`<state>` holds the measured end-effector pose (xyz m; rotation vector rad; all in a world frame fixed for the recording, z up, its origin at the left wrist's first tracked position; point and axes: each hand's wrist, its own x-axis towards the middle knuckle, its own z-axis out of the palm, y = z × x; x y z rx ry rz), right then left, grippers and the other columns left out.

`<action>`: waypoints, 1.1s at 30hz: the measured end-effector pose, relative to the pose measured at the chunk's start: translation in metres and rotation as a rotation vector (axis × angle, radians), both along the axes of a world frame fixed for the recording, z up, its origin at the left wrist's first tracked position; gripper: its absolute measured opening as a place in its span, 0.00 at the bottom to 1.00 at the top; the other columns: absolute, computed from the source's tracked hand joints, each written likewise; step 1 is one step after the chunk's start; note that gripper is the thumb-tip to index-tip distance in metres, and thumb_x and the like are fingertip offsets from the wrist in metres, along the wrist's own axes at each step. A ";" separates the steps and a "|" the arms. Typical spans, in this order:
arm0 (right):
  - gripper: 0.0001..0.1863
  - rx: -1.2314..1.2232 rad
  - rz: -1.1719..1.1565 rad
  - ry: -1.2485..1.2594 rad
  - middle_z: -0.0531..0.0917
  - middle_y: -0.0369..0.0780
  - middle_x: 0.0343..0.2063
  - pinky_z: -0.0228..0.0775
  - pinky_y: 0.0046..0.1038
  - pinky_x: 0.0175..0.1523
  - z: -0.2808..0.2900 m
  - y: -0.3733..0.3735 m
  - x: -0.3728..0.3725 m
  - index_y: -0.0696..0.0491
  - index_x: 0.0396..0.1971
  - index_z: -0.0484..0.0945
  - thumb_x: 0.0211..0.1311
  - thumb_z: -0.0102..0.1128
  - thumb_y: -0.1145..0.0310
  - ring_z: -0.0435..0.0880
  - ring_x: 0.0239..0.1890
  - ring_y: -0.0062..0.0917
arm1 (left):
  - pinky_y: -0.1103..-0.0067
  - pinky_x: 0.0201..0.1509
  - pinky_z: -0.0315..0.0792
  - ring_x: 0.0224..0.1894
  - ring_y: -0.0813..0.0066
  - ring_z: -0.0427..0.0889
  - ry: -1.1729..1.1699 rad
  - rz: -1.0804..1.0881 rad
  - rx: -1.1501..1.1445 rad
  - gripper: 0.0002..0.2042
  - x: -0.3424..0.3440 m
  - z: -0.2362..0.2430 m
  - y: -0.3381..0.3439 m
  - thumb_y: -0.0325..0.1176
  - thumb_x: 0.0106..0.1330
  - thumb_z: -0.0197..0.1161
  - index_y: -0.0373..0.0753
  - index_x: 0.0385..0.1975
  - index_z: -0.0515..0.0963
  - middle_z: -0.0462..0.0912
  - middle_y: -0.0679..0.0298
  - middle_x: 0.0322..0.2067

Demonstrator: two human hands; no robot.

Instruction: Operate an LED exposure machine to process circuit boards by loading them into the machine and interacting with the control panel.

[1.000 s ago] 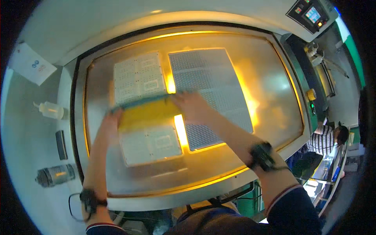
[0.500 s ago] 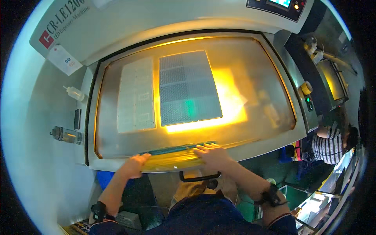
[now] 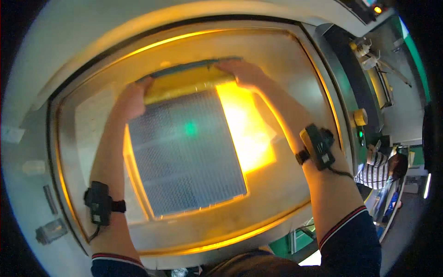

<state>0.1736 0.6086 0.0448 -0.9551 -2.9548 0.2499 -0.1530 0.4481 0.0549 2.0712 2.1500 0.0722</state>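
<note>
Our left hand [image 3: 134, 99] and right hand [image 3: 243, 73] clamped on 2 ends of yellow bar [image 3: 182, 84]; bar spans between fingers, patterned panel [image 3: 184, 157] nearer us than fingertips. We judge bar light, stiff lengthwise, slick-faced. Hold both ends, fingers along blue-grey edge [image 3: 184, 66].

Looking at a broad machine bed [image 3: 277, 51] here, silvery-brown, spread right across the middle of the frame, edges glowing amber. Carrying, near the centre, a blue-grey patterned panel [image 3: 189, 157], slightly tilted, bright-rimmed along the bottom. Showing a paler panel [image 3: 87, 129] too, over at the left, partly hidden. Blazing yellow just right of centre!
</note>
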 end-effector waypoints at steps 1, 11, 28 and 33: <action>0.34 0.031 -0.031 -0.023 0.74 0.39 0.60 0.69 0.39 0.63 -0.003 0.032 -0.007 0.36 0.64 0.68 0.54 0.53 0.77 0.73 0.61 0.37 | 0.59 0.56 0.74 0.53 0.47 0.79 -0.008 0.021 0.018 0.30 -0.008 -0.013 0.034 0.18 0.55 0.54 0.47 0.61 0.69 0.80 0.46 0.49; 0.39 0.120 -0.132 -0.005 0.69 0.33 0.65 0.65 0.36 0.66 -0.042 0.097 -0.067 0.35 0.67 0.63 0.53 0.53 0.78 0.69 0.64 0.35 | 0.63 0.67 0.64 0.61 0.50 0.72 -0.101 0.194 0.121 0.27 -0.065 -0.045 0.099 0.27 0.61 0.62 0.38 0.62 0.68 0.75 0.43 0.55; 0.32 -0.913 0.061 -0.022 0.74 0.42 0.61 0.61 0.40 0.66 0.052 -0.271 0.317 0.41 0.61 0.73 0.57 0.61 0.44 0.72 0.60 0.38 | 0.66 0.66 0.67 0.64 0.54 0.70 -0.244 0.030 -0.567 0.42 0.254 0.062 -0.345 0.27 0.44 0.64 0.47 0.67 0.62 0.71 0.56 0.62; 0.43 -0.290 -1.022 -0.052 0.74 0.48 0.56 0.68 0.41 0.58 0.040 -0.144 0.517 0.55 0.59 0.68 0.44 0.72 0.48 0.73 0.59 0.37 | 0.67 0.63 0.69 0.63 0.57 0.72 -0.123 0.213 -0.802 0.39 0.287 0.070 -0.334 0.38 0.55 0.62 0.55 0.70 0.57 0.68 0.58 0.65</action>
